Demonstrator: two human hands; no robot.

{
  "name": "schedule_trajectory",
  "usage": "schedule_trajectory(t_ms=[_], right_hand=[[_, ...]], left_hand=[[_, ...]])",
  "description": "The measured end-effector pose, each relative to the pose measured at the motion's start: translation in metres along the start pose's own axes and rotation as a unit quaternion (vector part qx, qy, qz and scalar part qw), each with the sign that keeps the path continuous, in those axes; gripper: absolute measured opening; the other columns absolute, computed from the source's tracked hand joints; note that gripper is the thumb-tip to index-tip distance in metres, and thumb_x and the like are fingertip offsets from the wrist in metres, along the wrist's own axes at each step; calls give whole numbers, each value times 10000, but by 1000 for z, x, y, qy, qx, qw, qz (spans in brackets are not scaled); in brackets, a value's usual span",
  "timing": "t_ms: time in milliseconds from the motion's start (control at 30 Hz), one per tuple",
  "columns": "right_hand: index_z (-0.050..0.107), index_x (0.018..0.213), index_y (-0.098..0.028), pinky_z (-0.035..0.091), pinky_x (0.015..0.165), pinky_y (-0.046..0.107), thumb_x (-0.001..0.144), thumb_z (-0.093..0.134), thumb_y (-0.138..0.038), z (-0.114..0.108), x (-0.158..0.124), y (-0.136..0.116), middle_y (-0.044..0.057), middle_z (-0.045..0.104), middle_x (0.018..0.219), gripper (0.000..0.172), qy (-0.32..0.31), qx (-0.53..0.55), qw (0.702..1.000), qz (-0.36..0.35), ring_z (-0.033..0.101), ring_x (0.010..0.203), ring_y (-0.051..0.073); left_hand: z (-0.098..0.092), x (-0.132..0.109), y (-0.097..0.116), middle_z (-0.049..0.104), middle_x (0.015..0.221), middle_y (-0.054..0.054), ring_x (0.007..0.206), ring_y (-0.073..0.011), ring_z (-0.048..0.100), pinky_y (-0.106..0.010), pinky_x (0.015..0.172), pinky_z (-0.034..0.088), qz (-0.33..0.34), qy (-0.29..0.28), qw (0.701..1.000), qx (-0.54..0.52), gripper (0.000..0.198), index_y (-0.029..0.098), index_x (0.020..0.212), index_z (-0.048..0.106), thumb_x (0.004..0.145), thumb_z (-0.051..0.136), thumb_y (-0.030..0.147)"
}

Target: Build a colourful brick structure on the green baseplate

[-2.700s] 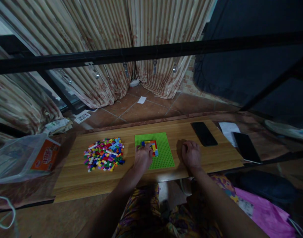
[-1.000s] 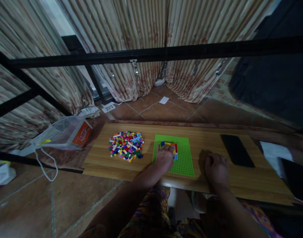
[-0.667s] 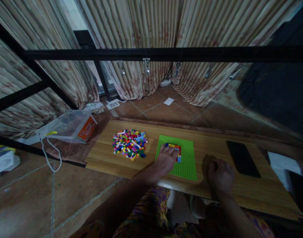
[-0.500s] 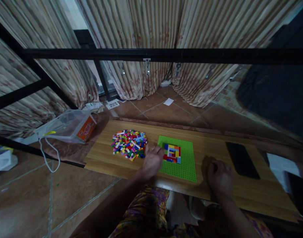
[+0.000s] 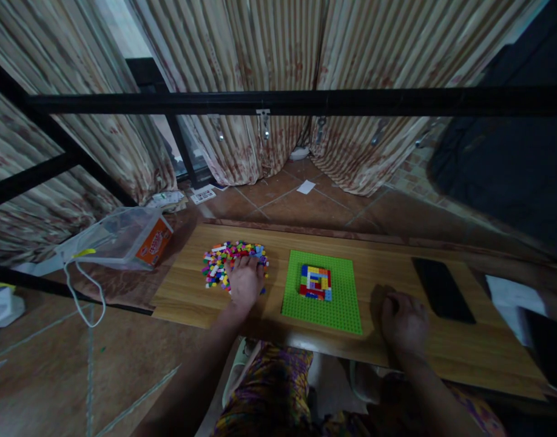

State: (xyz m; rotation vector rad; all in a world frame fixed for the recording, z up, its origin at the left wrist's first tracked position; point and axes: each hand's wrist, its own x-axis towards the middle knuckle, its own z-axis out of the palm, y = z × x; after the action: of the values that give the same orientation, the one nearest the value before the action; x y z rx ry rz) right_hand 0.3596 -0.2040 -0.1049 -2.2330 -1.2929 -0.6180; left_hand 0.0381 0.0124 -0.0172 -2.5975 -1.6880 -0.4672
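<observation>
My left hand (image 5: 246, 280) reaches over a heap of small multicoloured toy bricks (image 5: 216, 266), its fingers apart and bent down onto the bricks. The fingertips are partly hidden, and no brick shows in their grip. On the green studded baseplate (image 5: 344, 309) stands a block of joined bricks (image 5: 315, 292), a squarish outline in red, yellow, white and blue. To the right of the baseplate my right hand (image 5: 403, 318) rests on the table with its fingers curled into a loose fist, and I see nothing in it.
The wooden table (image 5: 182, 303) also bears a dark flat phone-like slab (image 5: 442, 291) and a white sheet (image 5: 510, 297) at the right. A clear plastic box (image 5: 128, 237) with an orange label sits to the left. A black metal bar (image 5: 297, 103) crosses before striped curtains (image 5: 278, 48).
My left hand has moved left from the baseplate's edge onto the brick heap, uncovering the baseplate's left side. My right hand has kept its place. The view has shifted slightly.
</observation>
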Motion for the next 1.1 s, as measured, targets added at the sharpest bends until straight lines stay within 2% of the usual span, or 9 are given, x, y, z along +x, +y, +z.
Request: schedule_trajectory(t_ms=[67,167,467,567,633,733,833,967,1100], right_hand=[[604,864,-161,406,793,394,862,461,-247,-1,0,-1,133,666,877,166,-5,-1,1000,2,577,865,276],[605,867,-155,410,804,398,867,463,-242,-3,1,-3,141,666,887,167,-8,5,1000,7,576,879,275],[615,872,-156,410,805,387,873,465,-239,-4,3,-6,137,663,901,171,-6,15,999,28,561,879,265],[616,878,-156,408,820,389,874,467,-232,-5,3,-8,134,660,908,167,-16,19,999,40,556,892,263],[618,884,-156,405,833,391,873,467,-222,-6,4,-10,137,657,931,165,-21,23,998,50,551,914,264],[620,895,-155,401,836,392,872,468,-212,-8,5,-13,139,652,950,165,-27,27,997,70,540,931,264],[620,894,-159,394,833,392,882,454,-208,-9,7,-14,137,646,957,173,-35,30,996,75,535,931,262],[622,889,-170,386,830,402,880,448,-209,-10,8,-15,135,640,961,179,-32,36,996,77,523,924,264],[625,896,-170,384,816,397,872,447,-206,-13,9,-17,131,631,946,183,-33,46,994,89,513,901,260]], left_hand=[[-3,8,-3,682,1014,-119,1009,-312,577,-550,1001,302,-13,-7,999,31,258,182,996,686,892,479,295],[-4,16,-3,676,1039,-131,1035,-330,564,-563,1001,295,2,-24,998,56,260,179,980,694,871,502,317],[-3,20,1,675,1039,-140,1047,-349,567,-597,999,292,-1,-36,998,51,238,177,908,702,847,495,278],[-8,20,1,674,1031,-164,1059,-361,566,-587,993,310,-12,-28,999,-13,222,157,885,688,834,502,267],[-11,15,4,676,1005,-173,1028,-339,589,-526,959,373,-23,-29,995,-92,219,143,901,672,835,499,260],[-9,2,20,693,924,-121,841,-237,647,-366,805,475,-5,-60,981,-182,201,147,927,649,848,498,254],[1,-12,45,692,804,-23,685,-140,640,-241,666,477,39,-106,961,-251,121,182,885,634,830,538,233],[12,-18,75,643,693,35,600,-97,604,-187,570,436,76,-138,939,-307,64,192,832,597,831,537,215],[15,-12,93,627,677,47,607,-91,588,-181,567,412,115,-157,929,-314,69,197,782,590,828,538,191]])
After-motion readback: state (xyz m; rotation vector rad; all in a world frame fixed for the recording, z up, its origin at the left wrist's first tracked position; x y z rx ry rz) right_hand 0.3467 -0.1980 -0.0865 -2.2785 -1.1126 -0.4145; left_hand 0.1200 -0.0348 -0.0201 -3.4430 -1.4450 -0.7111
